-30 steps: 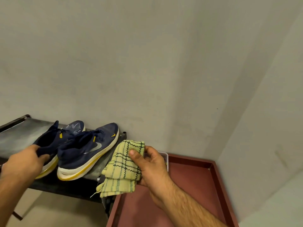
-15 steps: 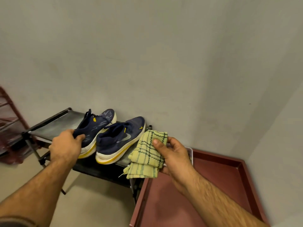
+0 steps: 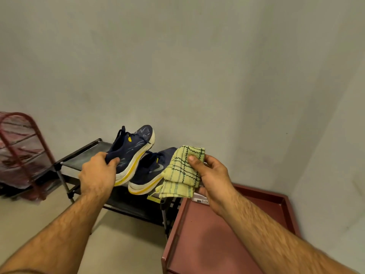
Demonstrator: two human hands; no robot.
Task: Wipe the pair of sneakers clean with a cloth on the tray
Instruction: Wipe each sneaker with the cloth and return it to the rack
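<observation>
Two navy sneakers with white and yellow soles are at a low black shoe rack [image 3: 83, 153]. My left hand [image 3: 97, 175] grips the heel of the left sneaker [image 3: 132, 151] and holds it tilted, toe up, off the rack. The right sneaker [image 3: 152, 171] still lies on the rack. My right hand [image 3: 212, 177] holds a folded yellow-green checked cloth [image 3: 182, 171] beside the right sneaker, thumb on top. A dark red tray [image 3: 276, 206] lies below my right forearm.
A red wire rack [image 3: 19, 147] wrapped in plastic stands at the far left. A small white labelled item [image 3: 200, 199] peeks out under the cloth at the tray's far edge. Grey walls meet in a corner behind the tray. Pale floor lies below the shoe rack.
My left hand has lifted the left sneaker off the rack and tilted its toe upward. The view has drawn back, showing the red wire rack. The cloth stays in my right hand.
</observation>
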